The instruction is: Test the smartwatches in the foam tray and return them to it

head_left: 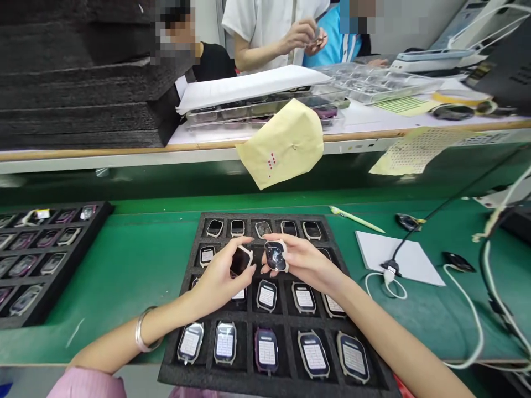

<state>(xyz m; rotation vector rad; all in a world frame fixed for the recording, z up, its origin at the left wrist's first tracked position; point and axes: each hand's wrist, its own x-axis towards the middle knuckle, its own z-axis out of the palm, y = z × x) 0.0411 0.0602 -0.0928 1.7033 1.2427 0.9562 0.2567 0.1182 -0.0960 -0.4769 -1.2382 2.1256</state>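
My left hand (222,276) is closed on a smartwatch body (240,260) with its dark screen showing. My right hand (302,261) is closed on a second watch body (276,255), turned so its sensor back faces me. Both hands hover over the upper middle of a black foam tray (286,378) on the green bench. Several watch bodies lie in the tray's pockets; those in the near rows, such as one with a purple rim (266,349), carry white labels on their screens. A silver bracelet (141,331) circles my left wrist.
A second foam tray (89,232) of watches sits at the left. To the right lie a white pad (410,260), a charging cable (390,271), a pen (357,219) and loose wires (493,309). A yellow paper (284,143) hangs from the shelf; other people stand behind stacked clear trays (265,105).
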